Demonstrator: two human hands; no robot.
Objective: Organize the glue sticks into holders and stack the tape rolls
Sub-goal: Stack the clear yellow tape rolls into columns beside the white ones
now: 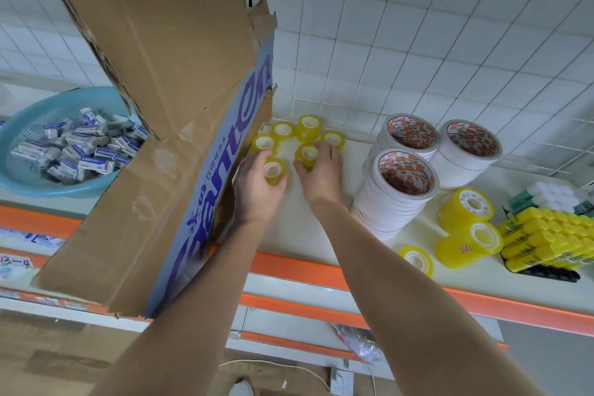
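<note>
Now, on the head view, your left hand [262, 182] grips one small yellow roll [274, 170] and your right hand [319, 170] grips another [307, 156] on the shelf [299, 225] beside the box [180, 138]. You seem mid-stacking; next, seat one squarely on a neighbour.

Small yellow tape rolls [308, 125] upright beyond hands; one in left hand [257, 183], one under right hand [321, 170].

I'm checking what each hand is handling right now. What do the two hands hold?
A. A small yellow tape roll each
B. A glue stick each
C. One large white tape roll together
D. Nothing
A: the left hand grips one small yellow tape roll and the right hand grips another, on the shelf.
</note>
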